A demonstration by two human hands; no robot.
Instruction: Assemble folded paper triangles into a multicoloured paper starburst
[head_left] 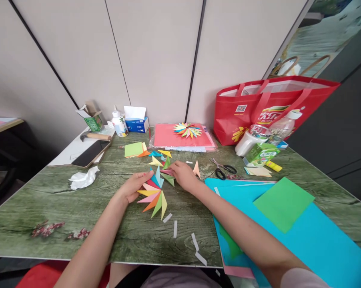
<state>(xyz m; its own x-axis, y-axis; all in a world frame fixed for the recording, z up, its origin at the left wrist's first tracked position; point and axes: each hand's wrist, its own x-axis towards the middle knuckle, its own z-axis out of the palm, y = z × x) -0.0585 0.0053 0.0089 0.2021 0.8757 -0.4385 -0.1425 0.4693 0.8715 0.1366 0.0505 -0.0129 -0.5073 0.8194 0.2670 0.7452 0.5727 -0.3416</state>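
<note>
My left hand (133, 186) grips the upper left edge of a partly round folded-paper pinwheel (155, 198), whose pointed blades are blue, red, yellow, pink, orange and green. Just to its right, the fingers of my right hand (183, 175) are closed on a pink folded paper piece (167, 171). A green folded piece (170, 181) lies beneath those fingers. Behind both hands are several loose folded pieces, among them a pale yellow one (154, 161) and a blue one (155, 153). A peach folded piece (196, 170) sits right of my right hand.
Scissors (224, 168) lie on the right, near blue paper sheets (306, 240) under my right forearm. A full-circle paper pinwheel (187, 130) rests on red paper. A phone (91, 153), hammer (96, 136) and crumpled tissue (84, 178) are left; a red bag (228, 120) stands back right.
</note>
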